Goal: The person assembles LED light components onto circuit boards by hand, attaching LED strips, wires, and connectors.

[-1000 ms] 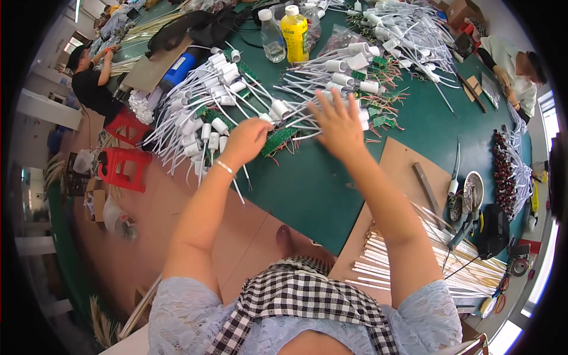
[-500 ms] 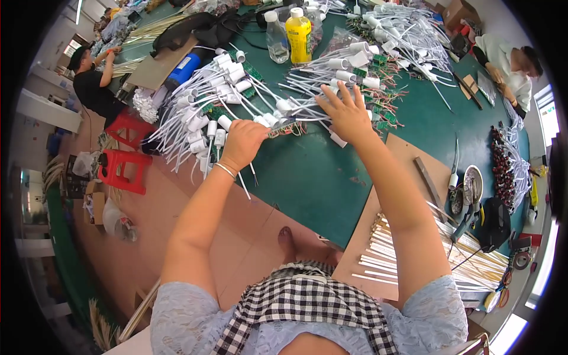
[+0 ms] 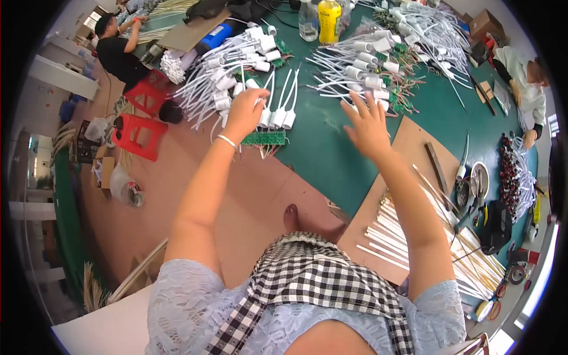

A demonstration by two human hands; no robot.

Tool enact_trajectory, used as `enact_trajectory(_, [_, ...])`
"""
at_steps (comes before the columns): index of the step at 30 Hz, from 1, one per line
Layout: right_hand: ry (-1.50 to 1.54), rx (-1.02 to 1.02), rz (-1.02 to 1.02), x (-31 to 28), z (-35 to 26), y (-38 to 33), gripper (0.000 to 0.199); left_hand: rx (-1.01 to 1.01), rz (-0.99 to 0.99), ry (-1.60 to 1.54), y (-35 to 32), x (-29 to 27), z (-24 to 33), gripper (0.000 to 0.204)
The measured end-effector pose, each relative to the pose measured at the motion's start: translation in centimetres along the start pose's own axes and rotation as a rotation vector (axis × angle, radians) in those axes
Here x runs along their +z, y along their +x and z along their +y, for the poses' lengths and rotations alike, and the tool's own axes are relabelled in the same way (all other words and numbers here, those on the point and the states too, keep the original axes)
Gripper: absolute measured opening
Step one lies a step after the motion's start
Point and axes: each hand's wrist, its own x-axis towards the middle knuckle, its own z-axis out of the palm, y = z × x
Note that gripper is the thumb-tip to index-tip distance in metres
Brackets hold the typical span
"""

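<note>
- Head view: fingers of the left hand (image 3: 245, 112) close around a bunch of white lamp sockets (image 3: 277, 117) on wires, lifted just above a green circuit strip (image 3: 264, 138) at the green table (image 3: 331, 154) edge.
- Right hand (image 3: 368, 125) hovers spread, holding nothing, near a second socket pile (image 3: 361, 74).
- Risk, as judged: trailing wires could snag the neighbouring heap and drag it, or nudge the strip off the edge.

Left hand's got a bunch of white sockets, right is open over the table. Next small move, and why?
Probably lower the right hand onto the white socket pile just ahead of it: its fingers are spread and empty, while the left hand already grips a socket bunch above the green circuit board.
</note>
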Motion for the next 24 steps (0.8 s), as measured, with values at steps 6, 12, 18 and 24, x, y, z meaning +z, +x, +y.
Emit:
enact_trajectory(6, [0.255, 0.047, -0.139, 3.2, -4.7, -6.3, 0.045, 0.589, -0.516, 0.401, 0.3, 2.6, 1.5, 0.039])
enact_trajectory(12, [0.449, 0.065, -0.219, 3.9, -5.2, -7.9, 0.039, 0.882, -0.973, 0.687, 2.3, 2.0, 2.9, 0.037])
enact_trajectory(18, [0.626, 0.074, -0.246, 3.0, -4.0, -9.0, 0.031, 0.927, -0.967, 0.627, 3.6, 0.3, 4.2, 0.027])
enact_trajectory(24, [1.029, 0.448, -0.192, -4.7, -4.1, -6.6, 0.027, 0.689, -0.684, 0.430, 4.0, -7.0, 8.1, 0.023])
